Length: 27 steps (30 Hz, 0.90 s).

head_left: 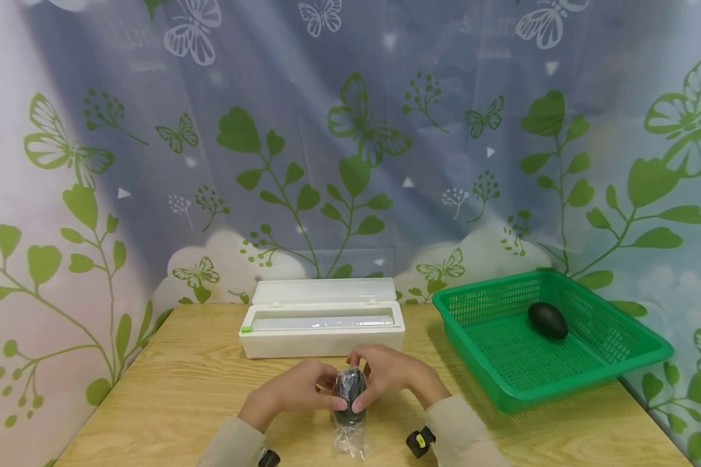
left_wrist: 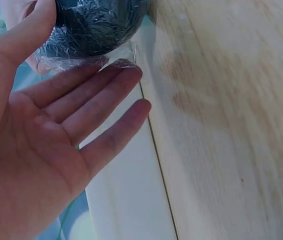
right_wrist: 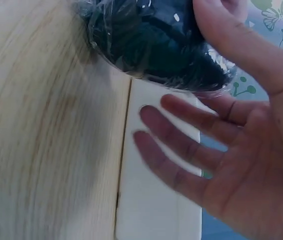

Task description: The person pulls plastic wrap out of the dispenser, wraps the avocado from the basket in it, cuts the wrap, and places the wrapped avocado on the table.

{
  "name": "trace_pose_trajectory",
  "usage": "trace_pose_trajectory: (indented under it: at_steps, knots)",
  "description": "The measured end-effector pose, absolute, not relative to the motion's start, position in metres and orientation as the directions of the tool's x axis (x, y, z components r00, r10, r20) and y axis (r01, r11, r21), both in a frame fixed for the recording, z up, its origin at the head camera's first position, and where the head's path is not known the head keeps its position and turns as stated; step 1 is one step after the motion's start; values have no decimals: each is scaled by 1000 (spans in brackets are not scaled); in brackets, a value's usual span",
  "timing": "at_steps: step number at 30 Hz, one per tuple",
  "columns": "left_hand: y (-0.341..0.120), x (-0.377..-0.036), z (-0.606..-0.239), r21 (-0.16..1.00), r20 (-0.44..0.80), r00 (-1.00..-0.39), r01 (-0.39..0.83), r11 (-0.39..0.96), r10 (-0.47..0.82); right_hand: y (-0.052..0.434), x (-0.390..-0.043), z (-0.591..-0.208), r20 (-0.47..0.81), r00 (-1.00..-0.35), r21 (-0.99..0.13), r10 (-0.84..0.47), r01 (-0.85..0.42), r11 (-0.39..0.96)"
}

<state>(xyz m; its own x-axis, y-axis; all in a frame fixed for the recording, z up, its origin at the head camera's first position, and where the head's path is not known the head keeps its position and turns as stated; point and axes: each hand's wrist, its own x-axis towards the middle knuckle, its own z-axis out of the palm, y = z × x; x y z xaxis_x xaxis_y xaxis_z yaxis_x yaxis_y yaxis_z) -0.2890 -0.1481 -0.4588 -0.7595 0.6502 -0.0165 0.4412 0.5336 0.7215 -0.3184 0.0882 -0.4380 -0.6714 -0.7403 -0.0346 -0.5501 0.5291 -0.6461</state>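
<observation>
Both hands, left hand [head_left: 295, 391] and right hand [head_left: 393, 372], are grasping a film-wrapped dark avocado [head_left: 349, 391], being held just above the wooden table [head_left: 169, 389]. Behind, a white wrap dispenser [head_left: 322, 318] and green basket [head_left: 619, 353] are backed by leaf-printed curtains [head_left: 350, 149].

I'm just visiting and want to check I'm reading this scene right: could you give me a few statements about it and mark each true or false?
1. Both hands hold a dark oval object wrapped in clear plastic film. True: the left hand and the right hand meet around it.
2. The green basket holds nothing. False: a dark oval object lies in it.
3. The white film dispenser box stands open behind the hands. True.
4. The green basket sits on the person's left. False: it is on the right.
5. The wooden table is backed by a butterfly-print curtain. True.
</observation>
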Motion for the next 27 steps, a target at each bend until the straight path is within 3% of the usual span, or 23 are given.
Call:
trace_pose_trajectory:
  at_steps: [5, 27]
  knots:
    - [-149, -290, -461, 715, -16, -731, 469, 519, 682, 87, -318, -441, 14, -646, -627, -763, -600, 497]
    - [-153, -284, -442, 712, 57, -781, 469, 523, 622, 86, -316, -434, 122, -692, -614, -711, -616, 494]
